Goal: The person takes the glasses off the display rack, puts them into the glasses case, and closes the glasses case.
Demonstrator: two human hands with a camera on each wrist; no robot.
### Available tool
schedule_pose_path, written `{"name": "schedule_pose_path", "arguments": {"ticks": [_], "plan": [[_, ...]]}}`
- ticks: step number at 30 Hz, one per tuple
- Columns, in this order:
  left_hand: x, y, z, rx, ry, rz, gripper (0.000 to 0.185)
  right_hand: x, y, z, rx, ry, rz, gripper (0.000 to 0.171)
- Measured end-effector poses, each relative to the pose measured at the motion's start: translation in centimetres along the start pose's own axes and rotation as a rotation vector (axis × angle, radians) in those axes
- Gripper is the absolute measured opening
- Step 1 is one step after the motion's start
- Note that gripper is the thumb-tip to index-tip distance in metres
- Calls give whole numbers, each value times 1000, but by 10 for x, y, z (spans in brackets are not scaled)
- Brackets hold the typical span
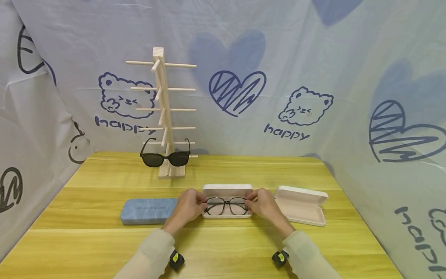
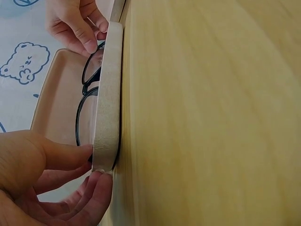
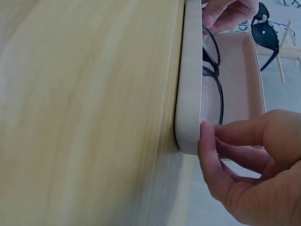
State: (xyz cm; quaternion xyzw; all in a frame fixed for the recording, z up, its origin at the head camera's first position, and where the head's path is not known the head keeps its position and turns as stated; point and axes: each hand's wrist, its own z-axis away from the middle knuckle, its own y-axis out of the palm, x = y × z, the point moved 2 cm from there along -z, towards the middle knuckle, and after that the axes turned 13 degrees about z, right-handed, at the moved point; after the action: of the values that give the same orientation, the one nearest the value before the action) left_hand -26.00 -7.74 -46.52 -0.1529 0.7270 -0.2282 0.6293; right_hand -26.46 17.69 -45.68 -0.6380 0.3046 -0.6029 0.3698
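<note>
Black-framed eyeglasses [image 1: 227,206] with clear lenses sit within an opened white glasses case [image 1: 227,186], which has a pinkish lining. My left hand [image 1: 189,205] pinches the left end of the eyeglasses; in the left wrist view its thumb [image 2: 70,155] is at the frame, while other fingertips touch the case's end. At the opposite end, my right hand [image 1: 263,203] pinches the frame between thumb and fingers. The right wrist view shows that index fingertip against the case wall [image 3: 190,94]. The folded temples are partly hidden behind the lenses.
A closed blue glasses case [image 1: 148,211] lies left of my left hand. Another white case [image 1: 303,211] stands open on the right. Behind, a wooden display rack [image 1: 163,97] with pegs carries black sunglasses [image 1: 165,159]. Printed cloth [image 1: 237,147] hangs behind the wooden table [image 1: 226,248].
</note>
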Motion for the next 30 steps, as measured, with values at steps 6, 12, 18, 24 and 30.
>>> {"name": "schedule_pose_path", "arguments": {"ticks": [6,12,18,24,30], "plan": [[-1,-2,0,4,-7,11,4,-4,-3,0,50,18,-54,14],[-5,-13,0,16,-25,50,6,-7,-19,1,61,11,-46,16],[-10,-25,-4,-14,-19,38,21,-6,-44,5,12,-4,-40,19],[-13,-25,-9,48,-75,97,49,-2,-48,2,-36,6,-84,27],[-12,-18,-10,117,-137,175,55,-1,-31,-2,30,12,-109,38]]}}
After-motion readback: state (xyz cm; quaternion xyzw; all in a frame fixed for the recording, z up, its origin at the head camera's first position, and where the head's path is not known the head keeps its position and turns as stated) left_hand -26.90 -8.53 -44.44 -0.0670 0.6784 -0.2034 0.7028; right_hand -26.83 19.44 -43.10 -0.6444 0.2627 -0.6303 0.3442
